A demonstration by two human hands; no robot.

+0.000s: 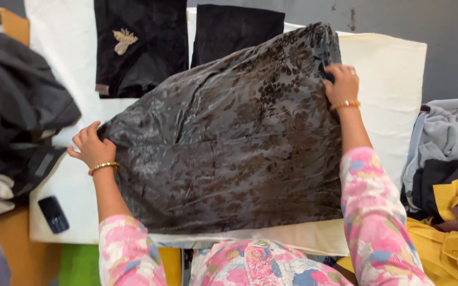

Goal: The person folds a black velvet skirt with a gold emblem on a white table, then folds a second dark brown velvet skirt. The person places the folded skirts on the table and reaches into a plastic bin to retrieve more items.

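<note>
Nearest the camera, at the bottom of the frame, the person's pink floral sleeves reach forward over the near edge of the white padded bench (398, 69), and a dark floral-patterned garment (229, 143) fills the middle of the picture. The left hand (92, 147), at mid left with a gold bangle at the wrist, has its grip closed on the garment's left corner, fingers curled over the edge. The right hand (340, 83), upper right of centre and also bangled, pinches the far right corner, its fingertips tucked into the cloth. Between the two hands the fabric is drawn out fairly flat but still shows wrinkles, and its far edge looks raised off the white surface rather than lying on it; the near hem rests along the lower edge of the pad. By my reading, spreading is well under way, while smoothing and any folding are not yet done, since no fold line shows. A dark phone (53, 214) lies at lower left on the pad. Heaps of clothes sit to both sides: grey ones (11, 100) at left, grey and yellow ones (451, 222) at right. Farther off, at the top, two black pieces (139, 42) lie flat, one bearing a small gold motif.
</note>
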